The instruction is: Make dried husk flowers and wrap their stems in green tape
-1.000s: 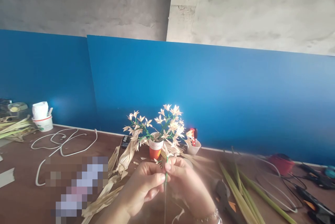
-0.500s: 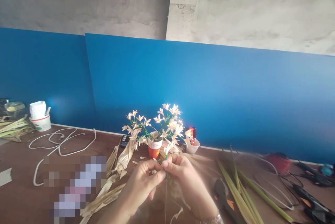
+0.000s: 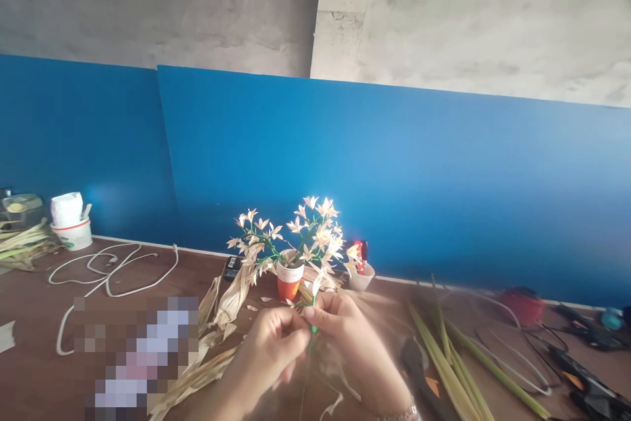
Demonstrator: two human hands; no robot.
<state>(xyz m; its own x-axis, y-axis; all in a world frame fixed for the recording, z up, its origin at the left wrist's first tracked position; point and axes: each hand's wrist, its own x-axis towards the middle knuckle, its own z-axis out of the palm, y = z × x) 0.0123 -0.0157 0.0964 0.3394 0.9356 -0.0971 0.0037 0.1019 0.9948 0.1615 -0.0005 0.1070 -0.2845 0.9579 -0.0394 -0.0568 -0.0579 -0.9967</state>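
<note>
My right hand (image 3: 340, 316) is closed, its thumb and fingers pinching the green stem (image 3: 314, 303) of a pale, husk-like artificial flower (image 3: 319, 276). The stem's green end shows just below the thumb, with a thin wire or strand hanging under it. Close on the left, my left hand (image 3: 273, 342) is closed in a pinch; whatever sits between its fingertips is hidden. A short green strip (image 3: 298, 306) lies between the two hands. Right behind them stands an orange-and-white stack of paper cups (image 3: 288, 283) filled with green-stemmed pale flowers (image 3: 323, 234).
Dry husks (image 3: 197, 372) lie on the brown table at left, near a white cable (image 3: 142, 288) and a white tub (image 3: 73, 234). At right are green leaf strips (image 3: 458, 368), dark-handled pliers or scissors (image 3: 417, 368), a black tool (image 3: 582, 375) and a white cup holding red items (image 3: 362, 278).
My left hand has shifted slightly down and away from the stem, and more green shows below my right thumb. The right hand keeps its pinch. The view has shifted a little.
</note>
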